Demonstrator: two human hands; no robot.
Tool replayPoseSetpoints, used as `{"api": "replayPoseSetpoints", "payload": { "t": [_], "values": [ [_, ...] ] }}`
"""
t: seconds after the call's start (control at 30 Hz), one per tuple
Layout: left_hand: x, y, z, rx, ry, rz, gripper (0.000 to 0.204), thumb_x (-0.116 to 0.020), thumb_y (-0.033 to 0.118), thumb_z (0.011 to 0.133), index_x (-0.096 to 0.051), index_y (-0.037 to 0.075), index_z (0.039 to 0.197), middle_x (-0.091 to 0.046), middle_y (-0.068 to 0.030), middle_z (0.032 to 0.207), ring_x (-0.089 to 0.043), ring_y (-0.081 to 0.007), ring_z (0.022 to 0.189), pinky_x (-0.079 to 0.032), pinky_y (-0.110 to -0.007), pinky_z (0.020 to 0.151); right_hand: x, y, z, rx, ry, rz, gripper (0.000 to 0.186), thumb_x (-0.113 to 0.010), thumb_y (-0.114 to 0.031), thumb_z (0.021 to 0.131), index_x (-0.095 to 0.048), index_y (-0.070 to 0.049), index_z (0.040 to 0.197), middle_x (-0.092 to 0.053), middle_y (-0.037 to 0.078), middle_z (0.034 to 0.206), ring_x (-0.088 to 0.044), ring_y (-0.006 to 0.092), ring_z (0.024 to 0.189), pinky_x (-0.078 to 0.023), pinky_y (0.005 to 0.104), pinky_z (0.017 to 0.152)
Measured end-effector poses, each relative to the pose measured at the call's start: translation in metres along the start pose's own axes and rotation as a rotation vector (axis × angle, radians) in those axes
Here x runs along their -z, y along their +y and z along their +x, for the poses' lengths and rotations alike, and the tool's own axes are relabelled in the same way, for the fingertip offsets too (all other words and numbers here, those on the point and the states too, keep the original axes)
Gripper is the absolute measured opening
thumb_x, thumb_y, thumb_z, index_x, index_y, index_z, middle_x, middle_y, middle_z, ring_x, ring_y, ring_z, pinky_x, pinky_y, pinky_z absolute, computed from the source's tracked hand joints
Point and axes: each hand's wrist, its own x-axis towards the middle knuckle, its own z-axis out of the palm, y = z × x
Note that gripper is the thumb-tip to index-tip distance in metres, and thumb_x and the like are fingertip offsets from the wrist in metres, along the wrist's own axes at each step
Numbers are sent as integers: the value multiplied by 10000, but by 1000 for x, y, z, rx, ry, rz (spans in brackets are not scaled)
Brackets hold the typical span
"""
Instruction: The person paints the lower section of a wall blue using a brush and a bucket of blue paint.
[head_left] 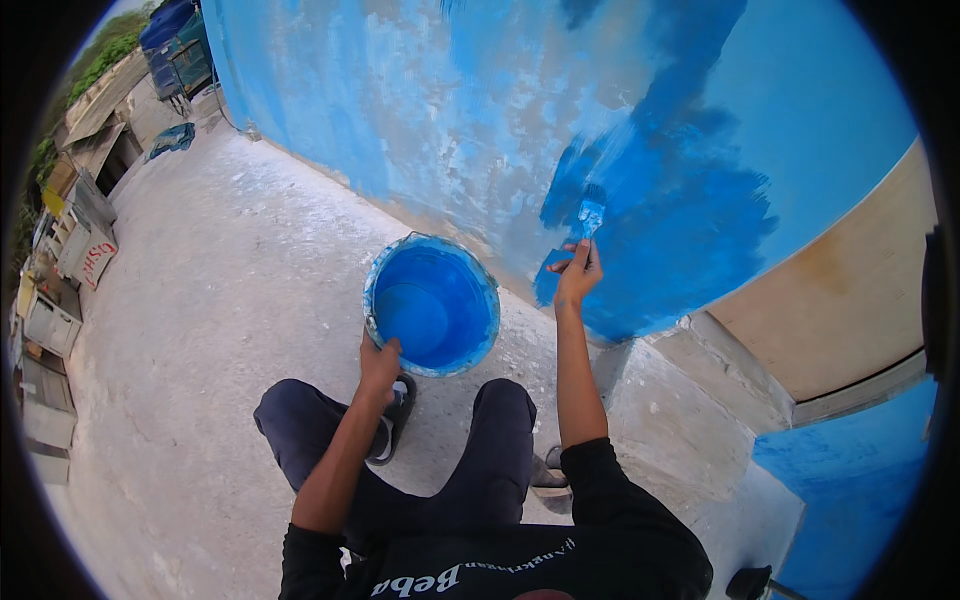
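Floor: rough, pale-grey concrete (220, 290), running along the wall's foot.
Left hand: the left hand (378, 368) grips the bucket's near rim, thumb over the edge.
Bucket: a round, paint-smeared blue bucket (487, 295), tilted mouth-up before the person's knees.
Right hand: the right hand (578, 272) pinches the paintbrush's handle.
Paintbrush: a flat, blue-spattered paintbrush (592, 212), bristles up at the deeper-blue patch (690, 225); I can't tell whether they touch.
Door: a flat beige panel (840, 290) beside the light-blue painted wall (800, 130).

Shirt (620, 545) bears white letters (437, 582); pale box (76, 243), red letters (94, 263).
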Motion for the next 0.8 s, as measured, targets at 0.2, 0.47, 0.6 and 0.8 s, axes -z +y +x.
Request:
{"api": "replayPoseSetpoints", "payload": {
  "t": [0.2,0.47,0.6,0.8],
  "values": [
    [-6,-5,-5,-44,4,-51,601,-441,-35,842,-299,10,1425,-502,-168,1270,-523,-234,1086,-418,-341,928,52,114,-9,-237,125,-89,358,-520,-243,966,-555,63,1149,-607,103,806,-516,127,430,-510,320,404],
    [-9,-3,-16,-56,-24,144,600,-447,-35,789,-368,-1,1383,-563,-139,1159,-550,-210,992,-441,-332,860,73,111,-33,-570,14,-40,298,-544,-219,948,-612,30,1098,-590,69,726,-505,118,408,-429,248,368],
    [1,-6,-8,-24,-47,201,563,-452,-32,780,-420,-8,1341,-588,-122,1079,-555,-185,928,-451,-324,797,76,2,-44,-561,-419,-103,294,-587,-231,928,-637,16,1079,-599,57,698,-525,110,416,-376,230,356],
    [-7,19,6,-66,-224,309,536,-443,-36,783,-451,-10,1319,-597,-102,1051,-552,-162,907,-447,-306,783,58,-107,-64,-483,-1102,-641,266,-609,-207,909,-664,21,1034,-661,101,689,-623,151,478,-447,276,414]
  ]
}}
